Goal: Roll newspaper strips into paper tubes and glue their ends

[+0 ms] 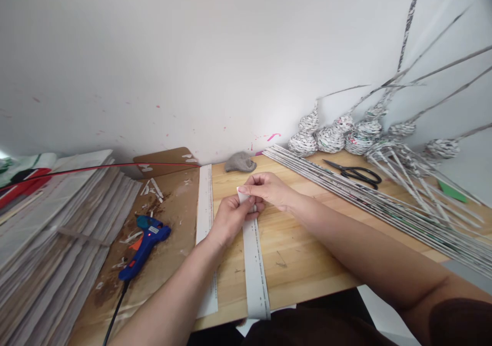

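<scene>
Both hands meet over the middle of the wooden table, at the far end of a long white paper strip. My left hand pinches the strip between thumb and fingers. My right hand grips the strip's far tip, thumb and forefinger pressed together on it. The near end of the strip hangs over the table's front edge. A second white paper strip lies flat to the left, partly hidden by my left forearm.
Left are a blue glue gun on stained cardboard and stacked newspaper. A grey cloth lies behind my hands. To the right are rolled paper sticks, black scissors and several woven paper gourd shapes against the wall.
</scene>
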The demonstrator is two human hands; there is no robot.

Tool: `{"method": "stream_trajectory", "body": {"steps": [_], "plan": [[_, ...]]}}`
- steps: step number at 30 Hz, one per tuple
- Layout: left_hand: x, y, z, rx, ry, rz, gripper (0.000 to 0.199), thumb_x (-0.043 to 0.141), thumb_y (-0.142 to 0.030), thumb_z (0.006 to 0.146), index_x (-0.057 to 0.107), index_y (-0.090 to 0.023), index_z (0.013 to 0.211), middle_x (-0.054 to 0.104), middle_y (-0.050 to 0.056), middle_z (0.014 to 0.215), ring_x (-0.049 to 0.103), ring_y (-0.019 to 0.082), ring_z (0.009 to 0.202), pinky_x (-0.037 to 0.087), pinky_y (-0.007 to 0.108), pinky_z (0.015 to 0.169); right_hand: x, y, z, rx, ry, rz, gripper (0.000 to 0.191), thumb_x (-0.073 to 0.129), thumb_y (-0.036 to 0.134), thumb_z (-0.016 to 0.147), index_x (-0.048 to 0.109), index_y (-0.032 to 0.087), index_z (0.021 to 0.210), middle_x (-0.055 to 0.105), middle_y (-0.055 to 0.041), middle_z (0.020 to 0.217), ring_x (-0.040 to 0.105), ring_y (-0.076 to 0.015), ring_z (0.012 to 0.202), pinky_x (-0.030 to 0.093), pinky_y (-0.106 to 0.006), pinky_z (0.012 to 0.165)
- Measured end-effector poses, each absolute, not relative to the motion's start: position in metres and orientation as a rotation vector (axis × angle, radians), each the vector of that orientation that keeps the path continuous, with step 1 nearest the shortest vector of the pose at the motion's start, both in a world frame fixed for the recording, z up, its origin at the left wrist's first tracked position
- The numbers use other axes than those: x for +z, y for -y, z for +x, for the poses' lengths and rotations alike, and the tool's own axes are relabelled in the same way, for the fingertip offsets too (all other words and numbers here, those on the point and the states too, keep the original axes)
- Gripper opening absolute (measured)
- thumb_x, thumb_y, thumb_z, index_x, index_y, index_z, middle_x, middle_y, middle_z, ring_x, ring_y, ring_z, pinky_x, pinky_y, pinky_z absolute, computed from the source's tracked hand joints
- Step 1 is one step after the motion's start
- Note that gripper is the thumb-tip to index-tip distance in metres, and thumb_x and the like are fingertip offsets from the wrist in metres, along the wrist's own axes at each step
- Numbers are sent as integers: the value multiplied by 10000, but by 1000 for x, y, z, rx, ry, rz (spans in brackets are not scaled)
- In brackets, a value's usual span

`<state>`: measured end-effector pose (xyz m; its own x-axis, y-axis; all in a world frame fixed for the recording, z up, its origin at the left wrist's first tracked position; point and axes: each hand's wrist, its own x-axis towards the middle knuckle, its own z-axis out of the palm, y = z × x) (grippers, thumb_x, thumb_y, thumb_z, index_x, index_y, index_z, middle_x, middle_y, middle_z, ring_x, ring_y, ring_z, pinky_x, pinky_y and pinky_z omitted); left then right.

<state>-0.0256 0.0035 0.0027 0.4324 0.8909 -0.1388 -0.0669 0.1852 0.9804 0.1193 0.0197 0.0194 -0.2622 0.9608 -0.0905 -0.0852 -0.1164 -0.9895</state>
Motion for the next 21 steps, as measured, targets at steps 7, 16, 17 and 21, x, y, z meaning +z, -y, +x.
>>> {"method": "stream_trajectory", "body": {"steps": [7, 16, 17, 21], "plan": [[-1, -6, -27, 773, -915, 1213, 329, 651, -419, 752, 697, -120, 882, 715, 108, 858, 660, 201, 831, 511, 328, 779, 18, -23, 127, 1578, 1435, -1009, 277, 731, 389, 684, 668, 121, 717, 605, 1, 570, 494, -71, 413, 398, -198, 395], [1, -3, -26, 807, -868, 1184, 338, 670, -400, 740, 649, -159, 975, 706, 77, 889, 657, 190, 829, 522, 304, 727, 17, -25, 125, 1572, 1222, -1083, 293, 777, 381, 626, 635, 128, 671, 574, 18, 501, 460, -61, 386, 350, -179, 348], [1, -3, -25, 812, -871, 1190, 321, 661, -404, 747, 657, -149, 942, 703, 81, 885, 658, 188, 814, 524, 297, 711, 17, -25, 125, 1563, 1211, -1085, 296, 778, 381, 624, 621, 130, 646, 557, 27, 482, 439, -52, 376, 334, -174, 346], [-2, -3, -25, 826, -887, 1202, 309, 643, -405, 762, 669, -138, 914, 696, 86, 895, 660, 180, 768, 536, 291, 674, 17, -25, 125, 1555, 1187, -1059, 324, 785, 378, 610, 572, 136, 586, 539, 34, 464, 430, -46, 382, 309, -173, 357]]}}
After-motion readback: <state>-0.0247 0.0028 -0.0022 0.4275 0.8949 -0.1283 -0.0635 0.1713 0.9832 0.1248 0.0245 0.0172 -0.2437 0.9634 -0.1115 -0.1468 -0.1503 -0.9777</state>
